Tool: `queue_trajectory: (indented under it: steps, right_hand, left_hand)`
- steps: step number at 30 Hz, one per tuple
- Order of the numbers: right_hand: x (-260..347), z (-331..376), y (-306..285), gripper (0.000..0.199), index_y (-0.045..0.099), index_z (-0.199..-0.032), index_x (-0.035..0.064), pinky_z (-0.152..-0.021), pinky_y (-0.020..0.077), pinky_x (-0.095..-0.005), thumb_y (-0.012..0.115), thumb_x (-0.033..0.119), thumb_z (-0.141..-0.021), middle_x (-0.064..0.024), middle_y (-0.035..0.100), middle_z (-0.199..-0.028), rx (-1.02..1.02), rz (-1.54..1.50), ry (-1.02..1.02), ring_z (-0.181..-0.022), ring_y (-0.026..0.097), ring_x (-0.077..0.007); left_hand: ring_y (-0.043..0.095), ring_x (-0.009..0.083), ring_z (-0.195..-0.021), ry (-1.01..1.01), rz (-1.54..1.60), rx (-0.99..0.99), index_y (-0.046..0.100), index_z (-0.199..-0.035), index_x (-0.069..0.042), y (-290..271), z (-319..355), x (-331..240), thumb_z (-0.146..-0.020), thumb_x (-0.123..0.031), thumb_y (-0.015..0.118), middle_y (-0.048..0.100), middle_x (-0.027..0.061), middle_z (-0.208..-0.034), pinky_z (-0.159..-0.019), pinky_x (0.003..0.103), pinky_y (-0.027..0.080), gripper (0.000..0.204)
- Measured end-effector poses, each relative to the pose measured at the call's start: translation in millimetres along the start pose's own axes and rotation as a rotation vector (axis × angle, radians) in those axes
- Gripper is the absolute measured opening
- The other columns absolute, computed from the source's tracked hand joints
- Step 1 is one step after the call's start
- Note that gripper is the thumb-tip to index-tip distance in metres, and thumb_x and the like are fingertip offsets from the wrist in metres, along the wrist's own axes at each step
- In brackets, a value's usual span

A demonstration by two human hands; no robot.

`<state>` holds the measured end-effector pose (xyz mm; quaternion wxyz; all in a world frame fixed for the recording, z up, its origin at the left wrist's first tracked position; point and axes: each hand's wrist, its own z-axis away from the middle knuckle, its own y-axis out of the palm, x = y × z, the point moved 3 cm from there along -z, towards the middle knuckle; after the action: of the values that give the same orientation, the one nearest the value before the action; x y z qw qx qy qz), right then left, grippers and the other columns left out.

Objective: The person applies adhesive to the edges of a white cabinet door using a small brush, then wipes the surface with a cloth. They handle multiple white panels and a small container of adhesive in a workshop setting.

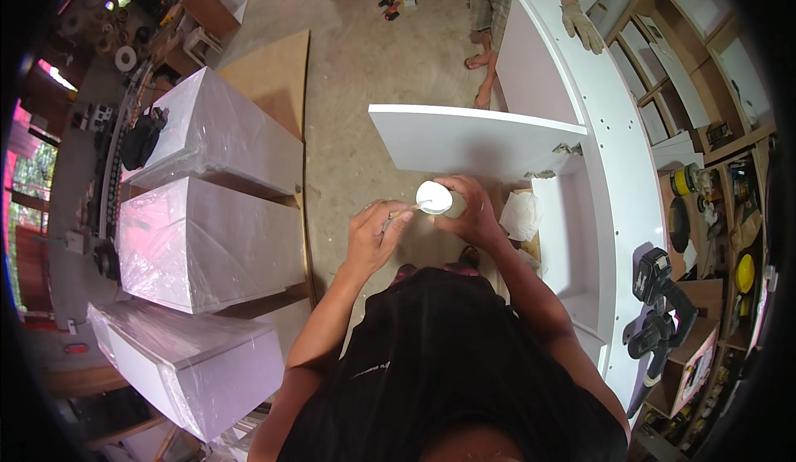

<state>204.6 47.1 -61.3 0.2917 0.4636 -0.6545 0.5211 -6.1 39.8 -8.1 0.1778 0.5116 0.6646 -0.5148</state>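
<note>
Black shirt [414, 362]; right fingers [463, 185] round cup [434, 199]

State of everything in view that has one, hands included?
Left hand: closed on stick
Right hand: closed around cup
Stick: tip at cup's mouth
Cup: open, white inside
Cabinet door: open
Power tool: lying on cabinet
Boxes: wrapped in clear film

Left grip [374, 234] pinched, right grip [475, 213] curled
</note>
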Motion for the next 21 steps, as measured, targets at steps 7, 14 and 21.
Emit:
queue_trajectory:
  steps: [7,14,21]
  right_hand:
    - [0.6,-2.4,-5.2,0.058,0.064,-0.116,0.0054,-0.093,0.0499,-0.0439,0.085,0.016,-0.064,-0.0138,0.068,-0.112,-0.006,0.005,-0.009,-0.105,0.065,-0.0336]
    - [-6.7,-1.5,-6.7,0.058,0.065,-0.118,0.0055,-0.095,0.0493,-0.042,0.085,0.016,-0.065,-0.0136,0.068,-0.114,-0.009,-0.028,0.002,-0.108,0.064,-0.0316]
    - [-4.9,-1.3,-13.8,0.059,0.066,-0.12,0.0032,-0.098,0.0478,-0.0381,0.085,0.015,-0.066,-0.0116,0.069,-0.117,-0.039,-0.038,0.06,-0.11,0.064,-0.0266]
  left_hand:
    - [0.062,0.0242,-0.067,0.02,-0.027,0.004,0.07,-0.097,-0.001,-7.5,-9.7,-7.8,-0.092,-0.01,0.072,0.067,0.0123,-0.08,-0.062,0.033,0.048,0.011]
    - [0.063,0.0106,-0.07,-0.28,0.426,-0.127,0.07,-0.096,0.002,11.6,-13.3,15.4,-0.095,-0.01,0.07,0.07,0.0061,-0.079,-0.065,0.025,0.051,0.012]
    - [0.062,0.0088,-0.068,-0.413,0.549,-0.155,0.069,-0.095,0.003,19.6,-14.4,24.4,-0.096,-0.01,0.07,0.068,0.0051,-0.076,-0.064,0.023,0.05,0.013]
